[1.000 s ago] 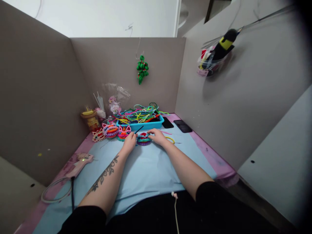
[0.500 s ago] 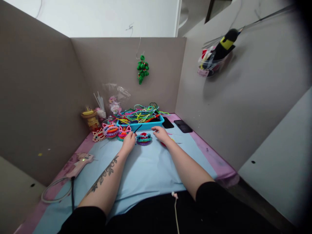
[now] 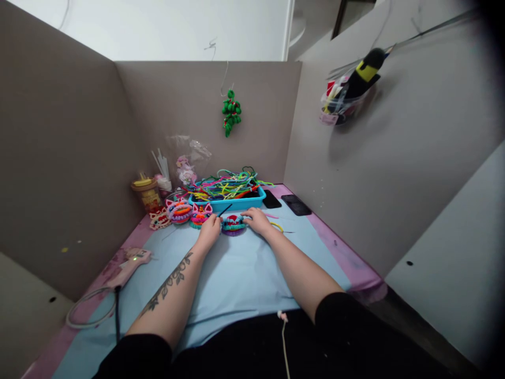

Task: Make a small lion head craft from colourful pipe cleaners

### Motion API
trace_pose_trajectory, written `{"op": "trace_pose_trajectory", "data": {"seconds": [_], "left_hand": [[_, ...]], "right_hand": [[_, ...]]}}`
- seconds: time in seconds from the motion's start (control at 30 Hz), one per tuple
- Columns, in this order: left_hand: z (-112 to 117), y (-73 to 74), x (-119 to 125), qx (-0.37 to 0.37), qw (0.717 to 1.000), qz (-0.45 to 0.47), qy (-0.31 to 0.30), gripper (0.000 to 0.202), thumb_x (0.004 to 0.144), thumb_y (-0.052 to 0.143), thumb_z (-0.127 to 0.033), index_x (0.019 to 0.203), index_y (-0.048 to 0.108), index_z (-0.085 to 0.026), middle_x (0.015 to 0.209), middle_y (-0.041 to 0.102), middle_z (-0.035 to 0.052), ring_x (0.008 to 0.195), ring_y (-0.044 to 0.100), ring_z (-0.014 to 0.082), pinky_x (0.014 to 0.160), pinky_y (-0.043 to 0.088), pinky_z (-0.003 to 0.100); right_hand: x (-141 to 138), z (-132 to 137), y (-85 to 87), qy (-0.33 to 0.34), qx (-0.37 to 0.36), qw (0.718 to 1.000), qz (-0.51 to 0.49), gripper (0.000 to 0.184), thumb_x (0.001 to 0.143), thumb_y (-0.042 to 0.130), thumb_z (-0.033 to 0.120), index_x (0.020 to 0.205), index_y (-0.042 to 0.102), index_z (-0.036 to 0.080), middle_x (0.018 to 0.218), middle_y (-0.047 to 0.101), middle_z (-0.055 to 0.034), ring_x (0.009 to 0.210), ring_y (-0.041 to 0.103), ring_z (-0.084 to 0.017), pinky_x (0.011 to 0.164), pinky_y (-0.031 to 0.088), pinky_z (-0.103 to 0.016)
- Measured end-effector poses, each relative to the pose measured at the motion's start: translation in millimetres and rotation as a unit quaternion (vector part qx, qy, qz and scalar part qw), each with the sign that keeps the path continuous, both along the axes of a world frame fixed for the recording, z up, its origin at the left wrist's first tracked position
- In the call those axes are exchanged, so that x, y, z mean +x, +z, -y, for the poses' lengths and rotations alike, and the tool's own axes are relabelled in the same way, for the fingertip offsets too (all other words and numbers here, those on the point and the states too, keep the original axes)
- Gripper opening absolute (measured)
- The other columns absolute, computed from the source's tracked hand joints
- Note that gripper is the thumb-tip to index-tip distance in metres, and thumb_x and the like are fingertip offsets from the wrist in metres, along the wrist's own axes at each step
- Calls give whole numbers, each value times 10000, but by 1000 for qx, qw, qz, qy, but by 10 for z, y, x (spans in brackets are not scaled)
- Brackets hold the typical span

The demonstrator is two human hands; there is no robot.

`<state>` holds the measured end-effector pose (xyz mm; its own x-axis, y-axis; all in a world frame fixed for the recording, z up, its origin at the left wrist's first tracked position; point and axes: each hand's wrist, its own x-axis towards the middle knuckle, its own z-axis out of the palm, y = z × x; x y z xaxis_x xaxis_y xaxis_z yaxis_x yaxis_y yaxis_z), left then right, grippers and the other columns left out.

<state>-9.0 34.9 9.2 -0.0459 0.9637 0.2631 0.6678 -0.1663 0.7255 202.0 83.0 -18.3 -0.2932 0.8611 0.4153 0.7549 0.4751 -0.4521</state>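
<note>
A small round pipe-cleaner craft piece (image 3: 233, 225), teal, red and purple, lies on the light blue sheet (image 3: 232, 279) in front of a blue tray. My left hand (image 3: 210, 230) rests at its left side, fingers closed in a pinch round a thin dark stick (image 3: 224, 210) that points up and right. My right hand (image 3: 257, 220) lies on the sheet at the piece's right side, its fingertips touching the piece. A yellow pipe-cleaner loop (image 3: 277, 227) shows just right of that hand.
The blue tray (image 3: 229, 202) holds several coloured pipe cleaners. Finished craft faces (image 3: 179, 211) sit left of it, beside a small jar (image 3: 147, 193). Two phones (image 3: 295, 204) lie at the right. A pink glue gun (image 3: 128, 261) with cable lies near left. Grey partition walls enclose the desk.
My right hand had drawn away to the right of the craft piece half a second ago; it has come back left and touches the piece again. My left hand stayed put.
</note>
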Motion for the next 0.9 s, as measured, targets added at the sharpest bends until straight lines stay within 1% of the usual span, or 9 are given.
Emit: {"op": "trace_pose_trajectory", "data": {"seconds": [0.23,0.43,0.6,0.77,0.9], "left_hand": [[-12,-21,6,6,1000,-4,-9,247,843,368,-263,827,599,-175,806,662,54,786,595,183,715,425,275],[15,7,29,0,1000,-30,-5,245,844,378,-256,825,606,-169,751,641,45,750,586,181,683,416,268],[16,12,21,7,999,-34,-5,248,847,371,-252,831,605,-171,728,629,40,737,579,180,678,411,268],[5,-3,9,10,999,-33,-6,251,848,366,-259,828,602,-174,721,629,39,729,578,180,676,412,267],[14,10,21,9,999,-39,-6,253,848,366,-272,819,599,-176,710,626,37,720,579,181,662,408,265]], "right_hand": [[-6,-15,-27,3,8,1000,3,255,765,616,223,1010,690,218,996,637,-64,956,523,-199,878,359,-308],[-13,-3,-26,1,15,1000,5,255,755,631,248,1000,693,218,992,630,-70,962,521,-209,874,368,-314],[9,-6,-9,0,6,1000,-15,262,743,634,206,999,691,213,995,626,-70,969,523,-206,887,371,-323],[12,43,53,29,2,998,-57,264,739,636,203,999,682,200,981,631,-62,945,544,-192,896,375,-327],[-28,86,86,45,13,997,-57,253,726,653,228,976,686,206,974,632,-59,957,543,-199,889,378,-334]]}}
